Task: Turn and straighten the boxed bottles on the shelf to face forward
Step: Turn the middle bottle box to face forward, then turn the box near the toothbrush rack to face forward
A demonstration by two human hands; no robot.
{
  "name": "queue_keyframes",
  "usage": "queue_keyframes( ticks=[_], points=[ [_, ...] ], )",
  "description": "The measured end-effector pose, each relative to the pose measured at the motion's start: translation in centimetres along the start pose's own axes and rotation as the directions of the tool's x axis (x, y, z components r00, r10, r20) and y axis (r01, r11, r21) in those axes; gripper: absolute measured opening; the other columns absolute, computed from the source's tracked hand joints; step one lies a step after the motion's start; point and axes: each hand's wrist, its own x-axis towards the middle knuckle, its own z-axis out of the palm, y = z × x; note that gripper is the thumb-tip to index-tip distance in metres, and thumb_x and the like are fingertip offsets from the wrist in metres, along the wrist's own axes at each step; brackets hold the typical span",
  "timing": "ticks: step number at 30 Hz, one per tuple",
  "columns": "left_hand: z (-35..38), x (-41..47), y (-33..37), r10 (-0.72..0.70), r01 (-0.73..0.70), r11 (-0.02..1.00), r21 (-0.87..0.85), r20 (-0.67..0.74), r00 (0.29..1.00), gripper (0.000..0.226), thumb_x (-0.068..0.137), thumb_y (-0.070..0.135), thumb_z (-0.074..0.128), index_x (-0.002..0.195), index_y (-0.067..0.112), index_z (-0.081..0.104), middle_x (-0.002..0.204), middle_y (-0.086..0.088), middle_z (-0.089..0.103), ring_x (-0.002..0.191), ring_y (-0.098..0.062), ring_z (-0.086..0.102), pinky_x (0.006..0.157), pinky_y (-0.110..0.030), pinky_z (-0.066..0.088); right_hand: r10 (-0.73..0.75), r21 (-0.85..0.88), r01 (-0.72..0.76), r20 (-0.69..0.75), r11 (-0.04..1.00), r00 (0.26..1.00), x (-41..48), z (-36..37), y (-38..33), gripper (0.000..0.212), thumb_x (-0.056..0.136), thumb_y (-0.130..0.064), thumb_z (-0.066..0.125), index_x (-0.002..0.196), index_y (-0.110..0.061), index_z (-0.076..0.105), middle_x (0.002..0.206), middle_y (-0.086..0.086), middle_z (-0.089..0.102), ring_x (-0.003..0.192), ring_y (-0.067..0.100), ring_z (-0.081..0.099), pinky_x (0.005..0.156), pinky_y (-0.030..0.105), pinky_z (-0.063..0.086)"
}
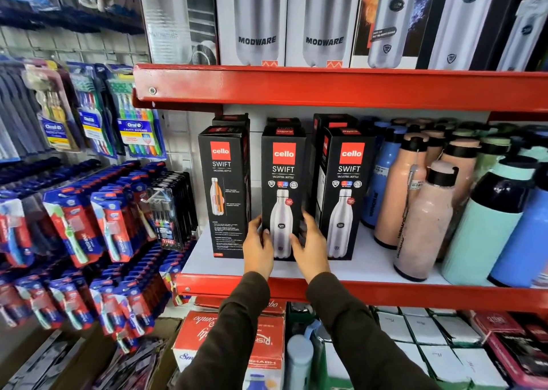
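Note:
Three black Cello Swift boxed bottles stand in a front row on the white shelf (373,259). The middle box (283,167) shows its front with the steel bottle picture. My left hand (257,247) grips its lower left edge and my right hand (310,245) grips its lower right edge. The left box (224,188) shows a different face with a cutaway picture and small text. The right box (347,188) faces forward, slightly angled so its left side shows. More black boxes stand behind each one.
Loose pink, blue and mint bottles (427,220) crowd the shelf to the right. A red shelf lip (385,294) runs in front. Modware boxes (258,18) fill the shelf above. Toothbrush packs (89,226) hang on the left wall.

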Motion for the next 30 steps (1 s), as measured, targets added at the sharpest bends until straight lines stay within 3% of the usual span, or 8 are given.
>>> queue_keyframes(
  ticks=[6, 10, 15, 18, 21, 25, 28, 30],
  points=[
    [-1.0, -1.1, 0.0, 0.096, -0.096, 0.995, -0.013, 0.0, 0.995, 0.044, 0.099, 0.009, 0.045, 0.143, 0.015, 0.043, 0.143, -0.005, 0.052, 0.131, -0.013, 0.049, 0.111, -0.027, 0.038, -0.047, 0.064, 0.06, -0.178, 0.996, 0.983, -1.2, 0.0, -0.8, 0.051, 0.087, -0.013, 0.064, 0.132, -0.026, 0.046, 0.124, -0.002, 0.051, 0.107, 0.011, 0.054, 0.094, 0.038, 0.053],
    [-2.7, -1.6, 0.6, 0.248, -0.25, 0.968, -0.001, -0.118, 0.962, 0.036, 0.099, 0.01, 0.045, 0.135, 0.017, 0.051, 0.132, 0.002, 0.059, 0.124, -0.003, 0.054, 0.103, -0.014, 0.042, -0.173, 0.069, 0.202, -0.295, 0.977, 0.94, -2.1, 0.5, -2.7, 0.035, 0.089, -0.014, 0.062, 0.121, -0.025, 0.055, 0.107, -0.002, 0.05, 0.089, 0.005, 0.051, 0.082, 0.028, 0.051],
    [-5.4, -0.5, 1.1, 0.391, -0.372, 0.92, 0.121, -0.302, 0.869, 0.035, 0.098, 0.005, 0.043, 0.131, 0.013, 0.053, 0.129, -0.002, 0.049, 0.124, -0.014, 0.049, 0.107, -0.022, 0.039, -0.256, 0.162, 0.279, -0.146, 0.947, 0.956, -2.7, 3.0, -5.8, 0.034, 0.095, -0.01, 0.052, 0.127, -0.021, 0.055, 0.123, 0.0, 0.055, 0.098, 0.002, 0.058, 0.083, 0.012, 0.048],
    [-7.0, 0.9, 0.6, 0.362, -0.345, 0.932, 0.115, -0.375, 0.853, 0.041, 0.098, 0.006, 0.042, 0.139, 0.008, 0.045, 0.139, -0.009, 0.04, 0.13, -0.009, 0.04, 0.111, -0.02, 0.031, -0.214, 0.161, 0.209, 0.015, 0.965, 0.977, -2.6, 5.2, -6.9, 0.042, 0.099, -0.013, 0.043, 0.141, -0.019, 0.044, 0.139, 0.001, 0.051, 0.124, 0.005, 0.052, 0.104, 0.02, 0.044],
    [-8.4, 1.7, 0.3, 0.258, -0.255, 0.966, 0.049, -0.294, 0.92, 0.047, 0.103, 0.02, 0.036, 0.149, 0.011, 0.032, 0.155, -0.008, 0.031, 0.142, -0.008, 0.028, 0.117, -0.018, 0.019, -0.118, 0.157, 0.097, 0.132, 0.983, 0.984, -2.2, 7.1, -7.5, 0.05, 0.1, -0.013, 0.038, 0.149, -0.018, 0.028, 0.154, 0.005, 0.037, 0.142, 0.015, 0.037, 0.118, 0.034, 0.032],
    [-9.8, 2.5, 0.2, -0.005, -0.007, 0.984, -0.178, -0.065, 0.998, 0.051, 0.105, 0.035, 0.022, 0.153, 0.016, 0.026, 0.16, 0.0, 0.028, 0.147, -0.008, 0.023, 0.117, -0.02, 0.015, 0.037, 0.107, -0.06, 0.207, 0.992, 0.978, -1.9, 8.5, -7.9, 0.056, 0.1, -0.011, 0.036, 0.152, -0.012, 0.016, 0.161, 0.006, 0.022, 0.149, 0.018, 0.022, 0.122, 0.032, 0.018],
    [-10.3, 3.2, -0.6, -0.059, 0.08, 0.948, -0.309, 0.076, 0.995, 0.052, 0.105, 0.041, 0.02, 0.147, 0.017, 0.039, 0.146, 0.004, 0.05, 0.137, -0.004, 0.042, 0.114, -0.016, 0.028, 0.102, 0.099, -0.128, 0.232, 0.987, 0.967, -1.9, 9.2, -7.7, 0.056, 0.099, -0.008, 0.038, 0.151, -0.012, 0.02, 0.156, 0.008, 0.032, 0.145, 0.021, 0.031, 0.119, 0.029, 0.022],
    [-10.7, 3.9, -1.3, -0.075, 0.101, 0.939, -0.329, 0.09, 0.993, 0.055, 0.101, 0.049, 0.026, 0.143, 0.019, 0.047, 0.139, 0.006, 0.057, 0.131, -0.003, 0.049, 0.115, -0.023, 0.032, 0.097, 0.12, -0.126, 0.218, 0.985, 0.971, -2.0, 9.5, -7.7, 0.058, 0.094, -0.003, 0.042, 0.149, -0.016, 0.027, 0.149, 0.008, 0.044, 0.138, 0.021, 0.042, 0.118, 0.038, 0.031]
  ],
)
